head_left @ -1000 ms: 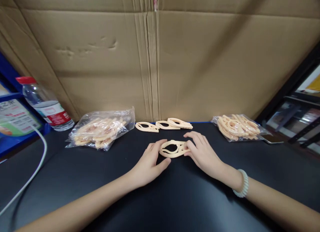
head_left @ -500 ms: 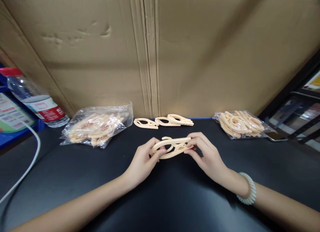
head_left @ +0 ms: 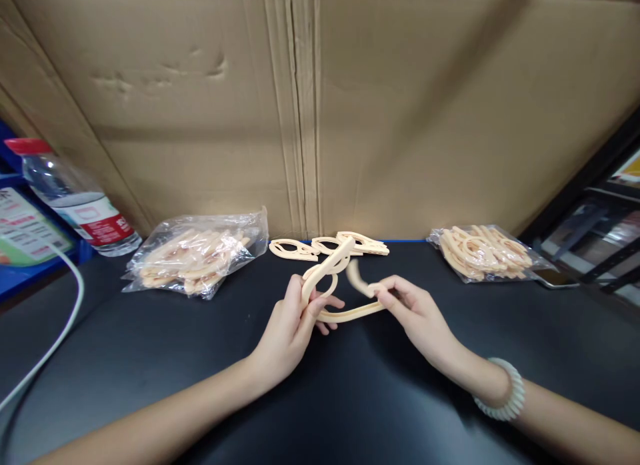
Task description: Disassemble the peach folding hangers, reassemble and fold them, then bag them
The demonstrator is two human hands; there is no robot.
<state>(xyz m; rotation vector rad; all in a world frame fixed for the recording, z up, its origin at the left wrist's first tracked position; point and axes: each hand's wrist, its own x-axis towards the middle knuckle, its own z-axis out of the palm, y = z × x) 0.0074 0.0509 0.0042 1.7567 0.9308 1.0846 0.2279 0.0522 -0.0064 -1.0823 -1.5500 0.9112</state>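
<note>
L hand (head_left: 281, 333) clamped on part-open hanger (head_left: 351, 314), R hand (head_left: 424, 319) pinching it too! Bottle (head_left: 67, 178), bench's (head_left: 380, 405) far edge, L side: label (head_left: 103, 223) txt unreadable.

You are at an indoor work table, though whether in a workshop or an office is unclear: your black tabletop (head_left: 320, 405) has cardboard (head_left: 425, 118) standing along its far edge, black shelving (head_left: 575, 185) at right, and bagged beige pieces (head_left: 195, 255) at far left.
</note>
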